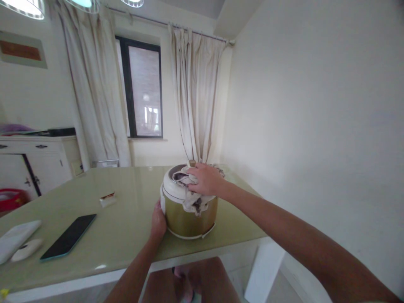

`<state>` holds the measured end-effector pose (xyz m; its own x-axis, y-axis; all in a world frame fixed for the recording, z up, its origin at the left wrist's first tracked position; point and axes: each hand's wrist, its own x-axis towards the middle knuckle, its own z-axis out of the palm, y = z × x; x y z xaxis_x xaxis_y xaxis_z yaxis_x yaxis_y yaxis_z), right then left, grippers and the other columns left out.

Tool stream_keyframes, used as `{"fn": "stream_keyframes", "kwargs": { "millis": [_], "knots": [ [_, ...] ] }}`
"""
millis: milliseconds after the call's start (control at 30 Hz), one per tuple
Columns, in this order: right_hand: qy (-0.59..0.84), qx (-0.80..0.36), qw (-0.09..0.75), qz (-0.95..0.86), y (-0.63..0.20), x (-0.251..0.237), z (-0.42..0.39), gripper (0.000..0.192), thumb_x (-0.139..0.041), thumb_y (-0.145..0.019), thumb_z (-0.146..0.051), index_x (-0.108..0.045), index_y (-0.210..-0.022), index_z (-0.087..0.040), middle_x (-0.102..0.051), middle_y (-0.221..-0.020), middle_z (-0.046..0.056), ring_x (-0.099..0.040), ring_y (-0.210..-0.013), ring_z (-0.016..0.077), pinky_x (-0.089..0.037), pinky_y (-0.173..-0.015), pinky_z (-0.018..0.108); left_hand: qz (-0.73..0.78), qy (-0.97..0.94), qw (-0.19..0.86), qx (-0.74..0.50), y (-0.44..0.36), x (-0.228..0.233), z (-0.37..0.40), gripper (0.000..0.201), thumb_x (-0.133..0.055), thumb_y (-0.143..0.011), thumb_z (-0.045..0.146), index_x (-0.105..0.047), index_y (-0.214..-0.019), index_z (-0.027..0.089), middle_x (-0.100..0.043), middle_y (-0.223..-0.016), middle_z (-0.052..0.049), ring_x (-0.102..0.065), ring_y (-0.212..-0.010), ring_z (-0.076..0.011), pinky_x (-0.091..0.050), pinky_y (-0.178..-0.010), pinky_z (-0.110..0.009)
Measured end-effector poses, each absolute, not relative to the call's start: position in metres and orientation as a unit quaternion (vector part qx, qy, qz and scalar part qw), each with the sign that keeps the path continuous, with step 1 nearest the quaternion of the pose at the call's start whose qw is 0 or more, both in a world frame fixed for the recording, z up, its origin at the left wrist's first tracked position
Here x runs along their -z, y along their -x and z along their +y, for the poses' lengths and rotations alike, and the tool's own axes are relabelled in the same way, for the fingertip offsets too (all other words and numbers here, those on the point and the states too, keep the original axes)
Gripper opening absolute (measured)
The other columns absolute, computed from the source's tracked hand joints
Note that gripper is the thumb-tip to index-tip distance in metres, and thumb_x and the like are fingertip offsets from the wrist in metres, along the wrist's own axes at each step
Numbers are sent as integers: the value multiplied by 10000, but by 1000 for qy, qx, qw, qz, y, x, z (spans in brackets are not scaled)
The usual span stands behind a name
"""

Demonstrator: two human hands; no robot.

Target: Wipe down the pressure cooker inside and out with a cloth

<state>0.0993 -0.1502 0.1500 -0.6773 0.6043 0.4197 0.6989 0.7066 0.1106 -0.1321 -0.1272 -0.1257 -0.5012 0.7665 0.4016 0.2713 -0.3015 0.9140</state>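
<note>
A gold and white rice cooker (189, 216) stands near the front right of a pale green table (126, 227). My right hand (206, 179) presses a crumpled white cloth (191, 198) onto the cooker's lid, the cloth hanging down over its side. My left hand (158, 221) rests flat against the cooker's left side, holding it steady.
A dark phone (68, 236) lies on the table's left part, with a white flat object (15, 239) and a small white oval thing (27, 249) beside it. A small packet (107, 198) sits mid-table. A white cabinet (38, 162) stands left; the wall is close on the right.
</note>
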Motion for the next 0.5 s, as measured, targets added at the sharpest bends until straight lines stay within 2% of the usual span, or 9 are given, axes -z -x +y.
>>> {"fn": "stream_keyframes", "kwargs": {
  "millis": [133,233,400,500],
  "knots": [
    [387,166,159,-893,-40,-157,-163,298,-645,-942,-354,-771,-1146,-178,-729,-1123,185,-722,-1052,339,-572,-824,426,537,-479,186,-669,133,123,-129,707,-251,-1024,602,-661,-1350,126,-707,-1366,-176,-629,-1329,-326,-436,-1220,-506],
    [376,182,140,-898,-23,-161,-163,265,-609,-949,-286,-780,-1107,-161,-745,-1103,202,-737,-1032,331,-577,-805,420,542,-482,182,-664,134,124,-131,687,-266,-1027,606,-666,-1346,147,-713,-1364,-155,-632,-1335,-307,-431,-1231,-488],
    [338,188,140,-911,-70,-159,-146,323,-652,-950,-416,-766,-1179,-219,-746,-1120,171,-730,-1018,342,-570,-800,430,547,-476,189,-662,136,128,-130,679,-244,-1040,579,-636,-1381,143,-693,-1393,-167,-607,-1371,-301,-397,-1254,-489],
    [339,161,127,-918,-117,-162,-133,322,-714,-912,-397,-767,-1208,-280,-747,-1114,130,-722,-1007,325,-555,-803,412,540,-476,191,-668,136,129,-130,687,-257,-1037,594,-613,-1413,141,-670,-1436,-165,-581,-1403,-295,-369,-1271,-478]
  ]
}}
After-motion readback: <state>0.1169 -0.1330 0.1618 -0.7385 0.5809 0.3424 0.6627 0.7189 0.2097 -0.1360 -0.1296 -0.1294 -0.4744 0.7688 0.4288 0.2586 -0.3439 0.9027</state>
